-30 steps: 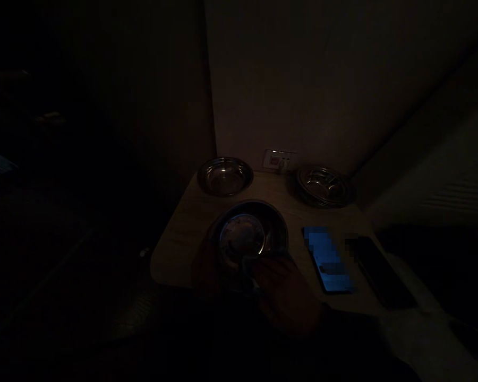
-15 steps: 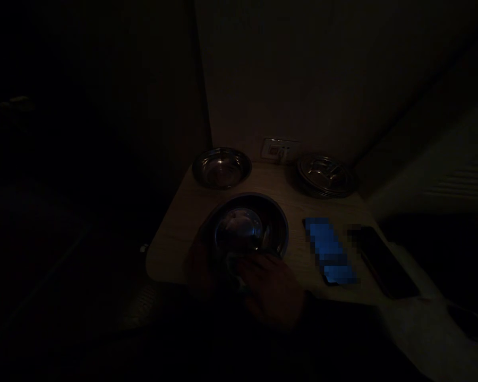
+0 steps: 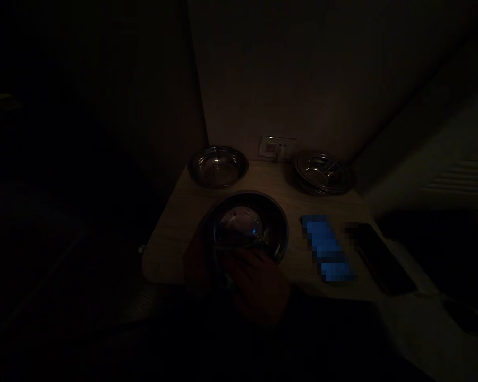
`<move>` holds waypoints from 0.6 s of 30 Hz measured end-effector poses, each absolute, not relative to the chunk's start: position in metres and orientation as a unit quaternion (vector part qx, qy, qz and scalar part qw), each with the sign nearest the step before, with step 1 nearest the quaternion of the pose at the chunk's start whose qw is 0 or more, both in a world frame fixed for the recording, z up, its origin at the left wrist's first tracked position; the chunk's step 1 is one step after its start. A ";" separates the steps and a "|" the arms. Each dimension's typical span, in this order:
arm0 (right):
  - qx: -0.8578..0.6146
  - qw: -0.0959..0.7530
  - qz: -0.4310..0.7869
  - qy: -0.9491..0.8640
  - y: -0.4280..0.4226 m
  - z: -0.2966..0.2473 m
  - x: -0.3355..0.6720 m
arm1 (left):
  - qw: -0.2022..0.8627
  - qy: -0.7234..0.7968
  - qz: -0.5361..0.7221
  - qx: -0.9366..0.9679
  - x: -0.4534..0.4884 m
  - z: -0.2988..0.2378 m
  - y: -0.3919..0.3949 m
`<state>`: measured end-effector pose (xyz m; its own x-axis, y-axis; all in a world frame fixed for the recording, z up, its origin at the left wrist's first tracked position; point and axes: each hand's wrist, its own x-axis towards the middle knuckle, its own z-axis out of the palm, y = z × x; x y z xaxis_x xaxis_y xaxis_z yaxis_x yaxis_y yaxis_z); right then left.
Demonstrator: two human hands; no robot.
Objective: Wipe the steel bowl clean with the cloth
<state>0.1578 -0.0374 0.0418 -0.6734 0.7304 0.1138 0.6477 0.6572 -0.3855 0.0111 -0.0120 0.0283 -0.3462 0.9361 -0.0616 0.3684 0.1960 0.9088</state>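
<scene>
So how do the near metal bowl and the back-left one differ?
The near bowl has the left hand at its side and the right hand over its front; the back-left bowl stands untouched. The near bowl looks larger in the picture, the back-left bowl smaller. Both are round and shiny.

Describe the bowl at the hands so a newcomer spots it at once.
Start at the table. Near its front edge, the left hand and right hand are on a round metal bowl. Unlike the dish at back left and the plate stack at back right, it alone has hands on it.
</scene>
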 end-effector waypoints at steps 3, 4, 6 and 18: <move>-0.389 0.104 0.151 -0.903 -0.038 0.046 0.170 | 0.308 0.710 0.435 0.461 0.009 0.026 -0.011; -0.393 0.093 0.147 -0.903 -0.039 0.047 0.176 | 0.299 0.712 0.436 0.462 0.010 0.026 -0.011; -0.396 0.080 0.134 -0.905 -0.040 0.047 0.187 | 0.274 0.718 0.434 0.470 0.011 0.023 -0.010; -0.382 0.108 0.154 -0.905 -0.031 0.049 0.163 | 0.245 0.754 0.390 0.468 0.002 0.014 -0.007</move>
<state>0.1634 -0.0310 0.0493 -0.6853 0.7240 0.0781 0.6575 0.6613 -0.3611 0.0019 -0.0074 0.0143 -0.4409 0.8975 -0.0050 0.5149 0.2575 0.8177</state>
